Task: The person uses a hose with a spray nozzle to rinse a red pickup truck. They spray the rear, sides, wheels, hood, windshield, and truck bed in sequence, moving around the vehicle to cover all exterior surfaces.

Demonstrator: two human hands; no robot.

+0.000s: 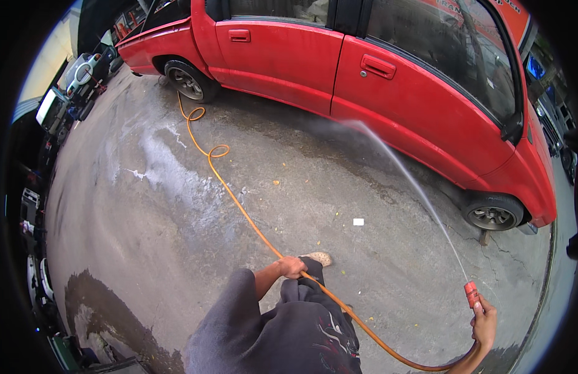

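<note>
My right hand (484, 323) is closed around a red hose nozzle (471, 295) at the lower right. A thin water jet (420, 190) shoots from it up and to the left, breaking into spray low on the door of a red pickup truck (276, 65). My left hand (291, 267) grips the orange hose (236, 198) in front of my body. Between my hands the hose hangs in a bend that dips to the lower edge. Beyond my left hand it runs across the ground, with two loops, to the truck's rear wheel (188, 81).
Wet patches and whitish suds (170, 171) mark the concrete ground (301, 206). A small white rectangle (358, 222) lies between me and the truck. The front wheel (493, 212) stands at the right, with a small block beside it. Vehicle parts (82, 75) line the left edge.
</note>
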